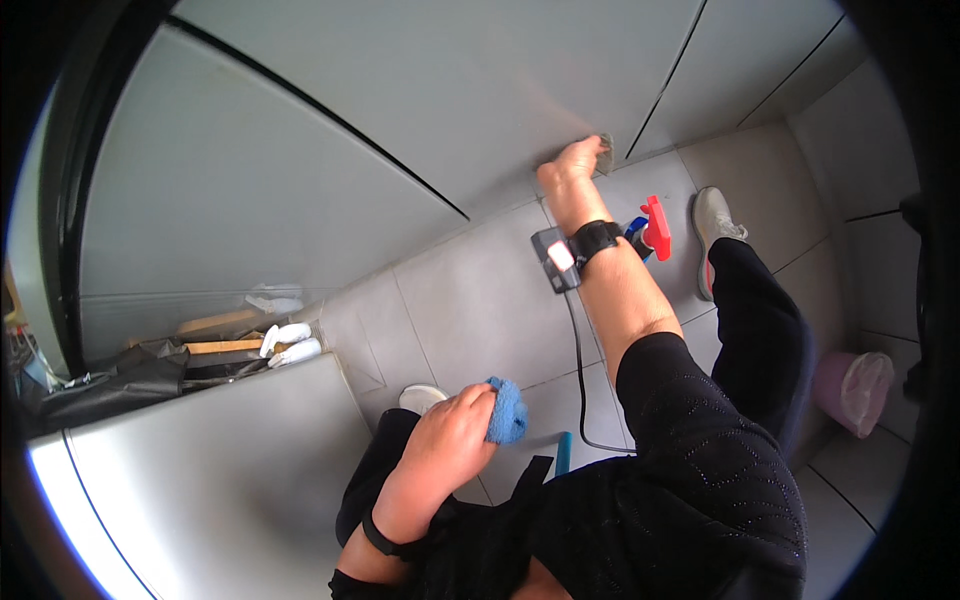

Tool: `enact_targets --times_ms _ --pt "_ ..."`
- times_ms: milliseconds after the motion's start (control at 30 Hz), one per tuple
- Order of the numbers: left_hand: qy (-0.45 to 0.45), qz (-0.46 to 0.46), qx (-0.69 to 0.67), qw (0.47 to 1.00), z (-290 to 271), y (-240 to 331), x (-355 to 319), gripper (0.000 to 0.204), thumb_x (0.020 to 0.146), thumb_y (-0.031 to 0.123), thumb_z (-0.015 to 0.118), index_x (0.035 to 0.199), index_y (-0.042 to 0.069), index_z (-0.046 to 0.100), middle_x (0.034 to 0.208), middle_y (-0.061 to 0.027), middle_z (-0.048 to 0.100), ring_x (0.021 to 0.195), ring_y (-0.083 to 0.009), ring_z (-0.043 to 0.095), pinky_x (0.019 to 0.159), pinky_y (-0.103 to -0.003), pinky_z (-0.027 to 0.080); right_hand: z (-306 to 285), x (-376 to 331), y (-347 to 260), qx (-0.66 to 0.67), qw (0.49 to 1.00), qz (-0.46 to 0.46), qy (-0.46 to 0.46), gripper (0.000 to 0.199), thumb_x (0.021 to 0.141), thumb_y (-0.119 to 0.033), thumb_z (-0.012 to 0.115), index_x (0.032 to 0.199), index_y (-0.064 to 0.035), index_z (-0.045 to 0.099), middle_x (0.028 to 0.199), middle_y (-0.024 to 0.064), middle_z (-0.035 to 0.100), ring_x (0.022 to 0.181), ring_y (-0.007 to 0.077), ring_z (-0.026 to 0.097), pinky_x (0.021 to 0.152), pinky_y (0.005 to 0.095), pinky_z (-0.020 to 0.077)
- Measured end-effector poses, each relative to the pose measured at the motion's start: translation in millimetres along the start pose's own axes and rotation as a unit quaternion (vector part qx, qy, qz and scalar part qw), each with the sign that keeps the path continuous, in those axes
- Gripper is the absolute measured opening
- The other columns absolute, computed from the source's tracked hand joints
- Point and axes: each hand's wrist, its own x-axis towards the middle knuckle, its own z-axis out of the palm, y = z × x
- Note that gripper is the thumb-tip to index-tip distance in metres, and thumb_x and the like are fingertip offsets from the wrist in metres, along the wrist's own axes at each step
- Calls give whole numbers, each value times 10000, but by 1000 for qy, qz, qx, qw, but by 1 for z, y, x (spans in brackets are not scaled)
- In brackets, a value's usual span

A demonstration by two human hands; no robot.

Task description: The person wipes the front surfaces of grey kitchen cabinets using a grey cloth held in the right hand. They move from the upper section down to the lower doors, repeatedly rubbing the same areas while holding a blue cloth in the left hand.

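My right hand (575, 165) reaches far forward to the bottom edge of a grey glossy cabinet panel (420, 90). Its fingers are closed on a greyish-green pad (605, 154), pressed against the panel just above the floor; whether it is cloth or sponge I cannot tell. A bundled blue cloth (508, 411) is gripped in my left hand (452, 436), held near my knee. Beside my right forearm stands a spray bottle (655, 230) with a red trigger head, its body partly hidden by the arm.
Grey tiles (470, 290) cover the floor. A pink lined bin (853, 390) stands at the right. At the left, white spray nozzles (292, 342) and a black bag (140, 378) fill a gap beside a pale cabinet (230, 450). A black cable (580, 370) hangs from my right wrist device.
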Motion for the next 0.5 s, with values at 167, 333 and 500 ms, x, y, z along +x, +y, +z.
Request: enact_targets --times_ms 167,333,500 --pt "20 15 12 1000 -3 7 -12 263 702 36 647 944 -11 556 1006 -163 604 821 -358 635 726 -420 532 77 -144 5 -187 970 -144 -50 690 973 -424 254 1520 -198 -102 1578 171 -141 1461 376 -19 1164 505 70" --pt "29 -6 -16 999 -3 8 -24 358 624 27 677 961 -9 560 1005 -155 605 854 -358 627 744 -420 527 120 -251 27 -272 908 -248 -201 743 984 -350 347 1508 -165 -146 1545 217 -216 1423 470 -116 1147 553 3" --pt "2 -34 -1 999 -2 2 -35 376 624 29 699 976 3 568 1020 -148 606 876 -349 625 759 -410 525 100 -231 42 -255 886 -331 -204 702 1003 -336 331 1518 -110 -90 1571 203 -124 1449 396 -96 1170 477 11"
